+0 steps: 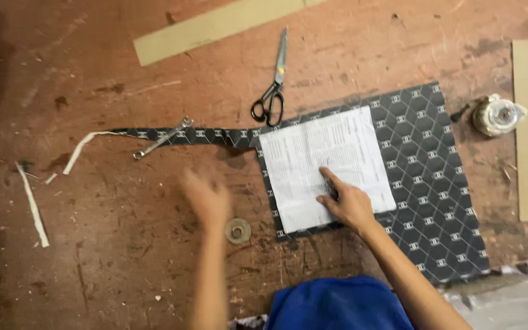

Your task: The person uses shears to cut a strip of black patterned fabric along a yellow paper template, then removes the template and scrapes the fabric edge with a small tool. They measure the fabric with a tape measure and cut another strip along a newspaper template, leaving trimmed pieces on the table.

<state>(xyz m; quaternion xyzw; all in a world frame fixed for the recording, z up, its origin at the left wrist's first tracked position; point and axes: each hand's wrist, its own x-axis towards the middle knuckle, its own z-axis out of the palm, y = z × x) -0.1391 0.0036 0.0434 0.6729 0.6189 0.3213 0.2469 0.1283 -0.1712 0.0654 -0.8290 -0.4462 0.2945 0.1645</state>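
Flat and open, the right hand (349, 205) presses the tilted paper sheet (325, 165); the left hand (209, 198) is blurred, its state unclear.

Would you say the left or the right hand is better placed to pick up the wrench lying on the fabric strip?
Probably the left hand: it hovers free over the table, nearer the wrench. The right hand is pressing the printed paper onto the patterned fabric.

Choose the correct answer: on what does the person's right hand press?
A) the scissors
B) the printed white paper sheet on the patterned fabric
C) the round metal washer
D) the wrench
B: the right hand lies flat on the printed white paper sheet, which rests on the dark patterned fabric.
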